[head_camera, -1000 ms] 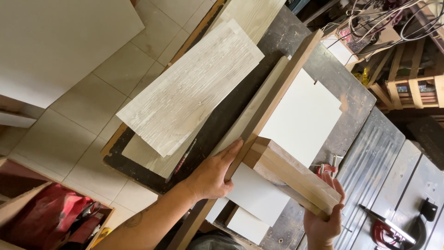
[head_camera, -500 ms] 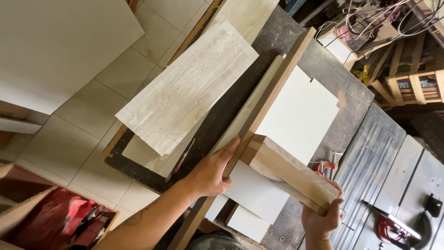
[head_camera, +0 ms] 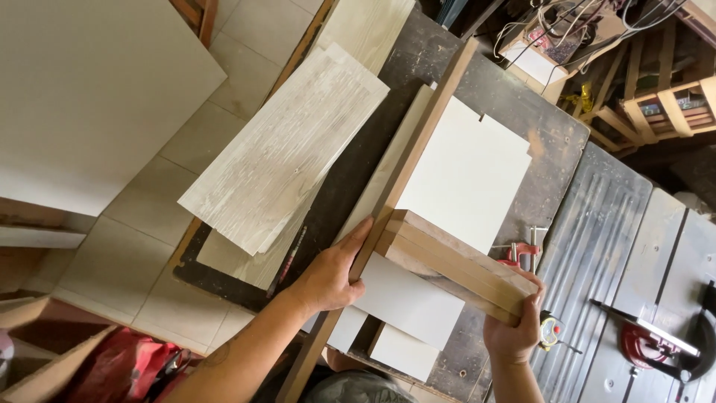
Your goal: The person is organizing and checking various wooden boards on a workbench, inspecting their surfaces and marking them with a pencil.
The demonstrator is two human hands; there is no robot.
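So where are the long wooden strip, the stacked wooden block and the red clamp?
Long brown wooden strip (head_camera: 426, 130), head view, upper stretch.
Stacked brown wooden block (head_camera: 455, 263), head view, top face.
Red clamp (head_camera: 520, 252), head view, its red jaw beside the block.

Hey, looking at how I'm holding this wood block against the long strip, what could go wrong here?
The wood block juts past the long strip; held only at its far end by your right hand, it could twist. Your left hand presses near the joint, so fingers might get pinched. The pale planks overhang the bench edge and may slide off.
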